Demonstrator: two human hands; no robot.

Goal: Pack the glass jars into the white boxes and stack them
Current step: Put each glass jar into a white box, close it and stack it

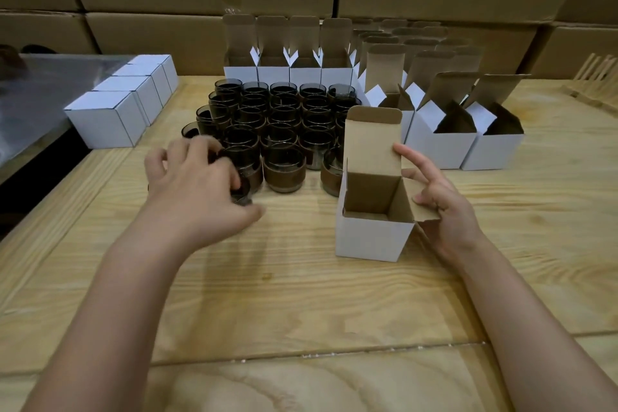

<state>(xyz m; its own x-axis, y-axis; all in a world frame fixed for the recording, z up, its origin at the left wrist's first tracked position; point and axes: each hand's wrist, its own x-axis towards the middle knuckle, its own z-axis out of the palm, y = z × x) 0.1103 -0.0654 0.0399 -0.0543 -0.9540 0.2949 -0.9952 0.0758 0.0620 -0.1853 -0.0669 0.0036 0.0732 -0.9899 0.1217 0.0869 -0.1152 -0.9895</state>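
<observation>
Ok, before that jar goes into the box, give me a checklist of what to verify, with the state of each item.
1. Left hand has a grip on the jar: ok, its fingers curl over the jar.
2. Open box stands upright on the table: ok.
3. Lid flap is raised clear of the opening: ok.
4. Right hand steadies the box: ok, its fingers touch the lid and the side flap.
5. Box is empty inside: cannot tell, its floor is hidden.
6. Table between jar and box is free: ok.
</observation>
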